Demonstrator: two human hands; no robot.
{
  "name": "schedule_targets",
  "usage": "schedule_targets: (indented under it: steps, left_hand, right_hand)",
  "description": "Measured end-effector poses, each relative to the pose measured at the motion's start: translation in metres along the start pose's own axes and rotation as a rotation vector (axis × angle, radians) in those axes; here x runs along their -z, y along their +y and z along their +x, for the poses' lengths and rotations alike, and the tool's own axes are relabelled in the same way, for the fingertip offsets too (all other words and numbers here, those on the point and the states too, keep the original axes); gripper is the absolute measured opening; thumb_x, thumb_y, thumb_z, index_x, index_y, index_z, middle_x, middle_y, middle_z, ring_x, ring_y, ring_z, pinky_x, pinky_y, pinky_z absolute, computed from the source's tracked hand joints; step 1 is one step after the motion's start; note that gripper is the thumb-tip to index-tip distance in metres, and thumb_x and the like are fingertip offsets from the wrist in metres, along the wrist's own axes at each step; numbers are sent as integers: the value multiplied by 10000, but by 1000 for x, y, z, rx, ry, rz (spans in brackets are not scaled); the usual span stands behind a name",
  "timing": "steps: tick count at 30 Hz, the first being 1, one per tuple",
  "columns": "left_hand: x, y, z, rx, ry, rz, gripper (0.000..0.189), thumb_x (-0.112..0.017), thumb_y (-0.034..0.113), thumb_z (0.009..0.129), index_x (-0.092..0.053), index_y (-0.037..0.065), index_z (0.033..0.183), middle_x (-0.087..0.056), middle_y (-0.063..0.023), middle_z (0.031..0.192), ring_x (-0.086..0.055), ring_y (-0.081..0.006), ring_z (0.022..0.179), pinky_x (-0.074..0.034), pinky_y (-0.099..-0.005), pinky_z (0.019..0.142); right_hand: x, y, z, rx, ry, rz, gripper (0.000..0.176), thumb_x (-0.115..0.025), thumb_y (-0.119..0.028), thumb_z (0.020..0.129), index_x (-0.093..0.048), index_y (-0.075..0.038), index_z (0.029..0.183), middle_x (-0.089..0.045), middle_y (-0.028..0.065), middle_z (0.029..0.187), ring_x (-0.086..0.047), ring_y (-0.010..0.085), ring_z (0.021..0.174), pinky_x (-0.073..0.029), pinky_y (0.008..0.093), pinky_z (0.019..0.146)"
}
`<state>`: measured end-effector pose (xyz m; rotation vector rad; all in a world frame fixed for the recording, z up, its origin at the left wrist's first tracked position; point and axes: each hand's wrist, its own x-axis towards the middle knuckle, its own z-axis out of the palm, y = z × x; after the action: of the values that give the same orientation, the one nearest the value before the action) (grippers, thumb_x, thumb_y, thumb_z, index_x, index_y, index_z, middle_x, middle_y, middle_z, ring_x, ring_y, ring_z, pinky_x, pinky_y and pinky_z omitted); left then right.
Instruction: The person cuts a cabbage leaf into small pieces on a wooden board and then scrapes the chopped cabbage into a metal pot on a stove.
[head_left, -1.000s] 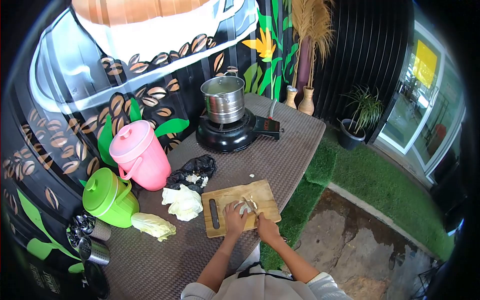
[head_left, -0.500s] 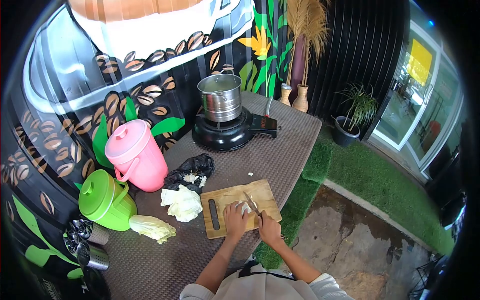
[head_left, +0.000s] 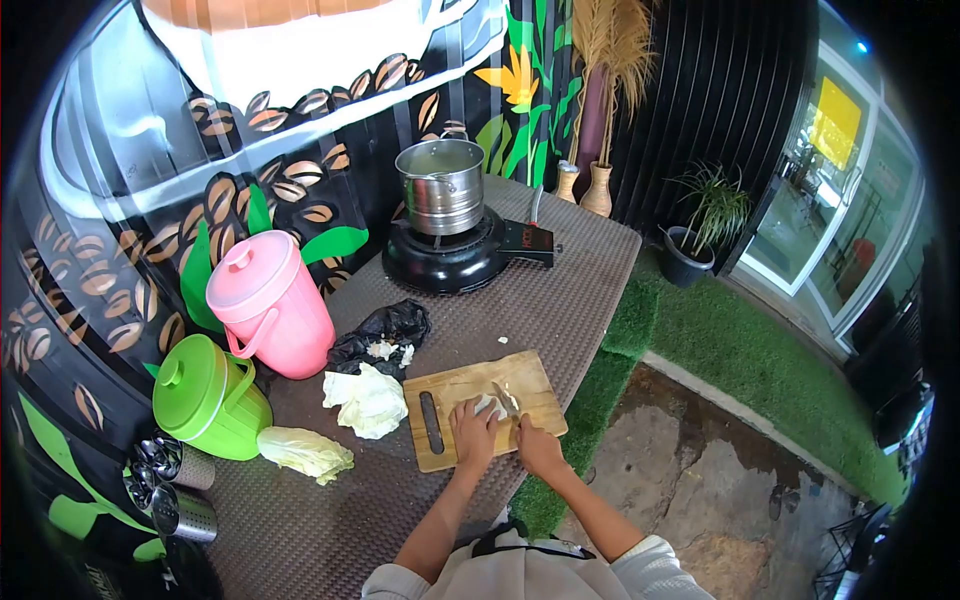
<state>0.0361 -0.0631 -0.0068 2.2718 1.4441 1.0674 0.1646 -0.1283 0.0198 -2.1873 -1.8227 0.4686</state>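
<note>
while the left hand (head_left: 473,432) presses down with curled fingers on a small cabbage piece (head_left: 489,404) near the middle of the cutting board (head_left: 447,386), the right hand (head_left: 538,448) is clenched round the handle of a knife (head_left: 505,397), whose blade angles up over the board's centre and meets the piece on its right side. the piece is pale, whitish green and mostly hidden under the fingertips, so its exact shape cannot be told. it is probably light and crisp, layered and inclined to fall apart into leaves, perhaps a little damp and slippery. a grip from above with the fingertips tucked back from the blade looks the sound way to take it, and that is about how the left hand sits now. the board is light wood with a dark slot handle toward its left end.

just left of the board lies a heap of loose cabbage leaves (head_left: 367,400), and further left and nearer the person a cabbage wedge (head_left: 305,452). beyond the board's left corner sits a crumpled black bag (head_left: 387,330) with scraps on it. well left of the board stand a pink jug (head_left: 268,305) and a green jug (head_left: 208,397), both lidded. far beyond the board a steel pot (head_left: 442,187) rests on a black stove (head_left: 450,265). all stand on a brown woven table (head_left: 565,300).
</note>
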Motion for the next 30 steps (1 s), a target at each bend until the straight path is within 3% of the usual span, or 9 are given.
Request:
schedule_targets:
  steps: [1,5,8,14,22,25,30]
  left_hand:
    - [-1,-1,0,-16,9,8,273,-624,200,851,-681,80,1089,-569,-110,1154,-453,-292,1138,-318,-431,986]
    - [1,-2,-2,-25,-8,19,282,-639,182,837,-696,95,1099,-577,-111,1175,-452,-284,1145,-307,-425,991]
    - [2,-2,-2,-37,-9,-6,275,-642,172,835,-698,94,1092,-580,-105,1169,-455,-282,1142,-307,-423,990]
    - [1,-4,-2,-46,9,-14,263,-632,170,842,-698,82,1080,-575,-104,1171,-466,-272,1136,-314,-425,995]
    - [-1,-2,-4,-24,8,38,264,-635,185,845,-700,85,1081,-580,-86,1177,-466,-260,1140,-311,-415,1004]
    - [-2,-5,-4,-19,14,21,265,-631,184,849,-700,87,1085,-583,-85,1185,-459,-269,1149,-305,-410,1008]
    - [-2,-2,-6,-3,11,-10,271,-634,177,845,-700,88,1091,-588,-88,1191,-452,-277,1158,-299,-403,1012]
  right_hand:
    - [1,1,0,14,-6,50,234,-416,-258,965,-400,-38,1041,-629,263,741,-636,447,707,-502,534,593]
    - [5,-1,-8,-20,-41,29,241,-419,-269,966,-391,-38,1032,-635,251,751,-655,424,715,-529,512,605]
    - [-3,-2,-27,-38,0,73,243,-412,-248,968,-389,-19,1044,-627,265,722,-637,453,705,-512,541,599]
    - [-17,-13,-31,-61,49,25,216,-429,-210,955,-392,-9,1024,-623,235,644,-646,416,610,-524,498,513]
    - [18,-18,-21,0,-21,-10,176,-481,-116,886,-402,-7,1000,-639,271,768,-670,393,689,-548,471,553]
    - [-6,-27,-32,-116,28,-73,175,-483,-111,880,-405,-13,1003,-643,276,796,-677,377,693,-555,462,562]
    - [-17,-22,-18,-60,56,-82,200,-511,-112,869,-408,-15,1010,-642,259,791,-679,372,699,-559,442,558]
